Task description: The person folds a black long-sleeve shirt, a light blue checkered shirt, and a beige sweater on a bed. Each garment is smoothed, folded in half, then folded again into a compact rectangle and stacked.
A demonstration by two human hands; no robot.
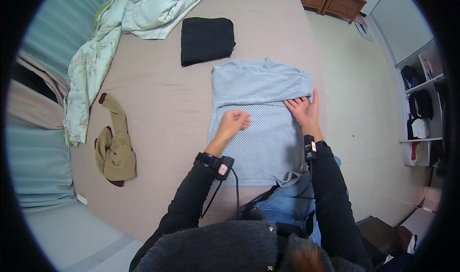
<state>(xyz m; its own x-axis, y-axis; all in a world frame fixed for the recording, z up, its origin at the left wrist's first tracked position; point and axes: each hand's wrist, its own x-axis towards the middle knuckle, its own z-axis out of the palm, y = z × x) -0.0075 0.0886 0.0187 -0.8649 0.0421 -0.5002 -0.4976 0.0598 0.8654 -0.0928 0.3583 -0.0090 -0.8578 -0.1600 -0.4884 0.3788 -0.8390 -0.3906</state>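
A pale grey-blue checked long-sleeved top [258, 147] lies flat on the bed in front of me, its neckline away from me. Its sleeves are folded across the upper body. My right hand [304, 111] is palm up at the right edge, fingers spread, with the fingertips at the lower edge of the folded sleeve. Over the left part of the top is my left hand [233, 123], its fingers curled in and nothing visible in them. The hem bunches a little at the near right corner.
A folded black garment [207, 41] lies beyond the top. To the left are a crumpled tan garment [117, 150] with dark red trim and a floral quilt [98, 63]. The bed's right edge [322, 80] runs beside the top. Shelves [421, 140] with clothes stand far right.
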